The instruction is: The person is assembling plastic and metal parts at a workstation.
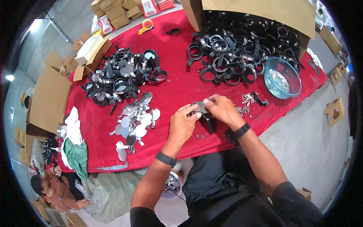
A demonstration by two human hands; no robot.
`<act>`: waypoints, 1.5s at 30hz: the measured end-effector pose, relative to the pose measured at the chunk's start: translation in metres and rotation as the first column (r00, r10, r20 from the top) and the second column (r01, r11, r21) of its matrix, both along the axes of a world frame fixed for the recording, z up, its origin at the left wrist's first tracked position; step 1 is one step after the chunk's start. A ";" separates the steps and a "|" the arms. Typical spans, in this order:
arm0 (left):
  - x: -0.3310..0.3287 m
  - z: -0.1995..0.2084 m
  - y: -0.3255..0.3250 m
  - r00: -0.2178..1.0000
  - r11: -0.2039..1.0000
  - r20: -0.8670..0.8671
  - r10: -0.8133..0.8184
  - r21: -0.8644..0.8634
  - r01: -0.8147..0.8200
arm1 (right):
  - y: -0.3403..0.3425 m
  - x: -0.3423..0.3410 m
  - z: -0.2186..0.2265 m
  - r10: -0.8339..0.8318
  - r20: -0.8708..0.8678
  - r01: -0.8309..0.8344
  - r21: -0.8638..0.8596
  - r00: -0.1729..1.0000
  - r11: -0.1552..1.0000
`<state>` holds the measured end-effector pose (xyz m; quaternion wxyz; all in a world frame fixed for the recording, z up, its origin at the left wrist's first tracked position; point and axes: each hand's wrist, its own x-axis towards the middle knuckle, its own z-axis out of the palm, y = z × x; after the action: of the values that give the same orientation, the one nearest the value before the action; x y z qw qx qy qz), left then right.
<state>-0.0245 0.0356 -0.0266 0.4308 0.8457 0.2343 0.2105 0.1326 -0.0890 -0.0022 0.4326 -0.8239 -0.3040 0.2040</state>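
Observation:
At the front edge of the red-covered table, my left hand (182, 124) is closed around a black ring part with a handle (208, 124). A round grey metal disc (200, 108) lies over its ring, facing up. My right hand (223, 109) is at the disc's right edge with fingers curled in a pinch; whatever they grip is too small or hidden to tell. To the right of it lies a scatter of small silver metal pieces (245, 106). Left of my left hand is a loose heap of grey tabbed discs (140, 130).
Piles of black ring parts lie back left (121, 73) and back right (234, 60), the latter spilling from a cardboard box (261, 9). A clear bowl (297, 90) holds small silver pieces. A yellow tape dispenser (146, 26) sits far back. Another person (60, 189) is at lower left.

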 end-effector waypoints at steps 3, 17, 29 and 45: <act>-0.001 0.004 0.001 1.000 0.987 -0.023 0.003 -0.164 -0.007 | 0.008 -0.001 0.003 0.061 -0.368 -0.091 -0.066 0.928 0.994; -0.011 0.039 -0.031 0.982 0.909 -0.140 -0.126 0.379 0.171 | -0.004 -0.021 -0.026 -0.043 -0.144 0.062 0.128 0.989 0.990; -0.009 0.038 -0.023 0.986 0.928 -0.110 -0.127 0.337 0.157 | -0.118 0.076 -0.001 -0.001 0.248 0.005 -0.015 0.969 1.000; -0.011 0.036 -0.023 0.988 0.926 -0.087 -0.127 0.348 0.149 | -0.094 0.112 -0.013 0.139 0.643 -0.007 -0.202 0.753 0.979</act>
<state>-0.0353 0.0123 0.0090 0.2781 0.9299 0.1459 0.1917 0.2448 -0.1826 -0.0153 0.2114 -0.8674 -0.4473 -0.0523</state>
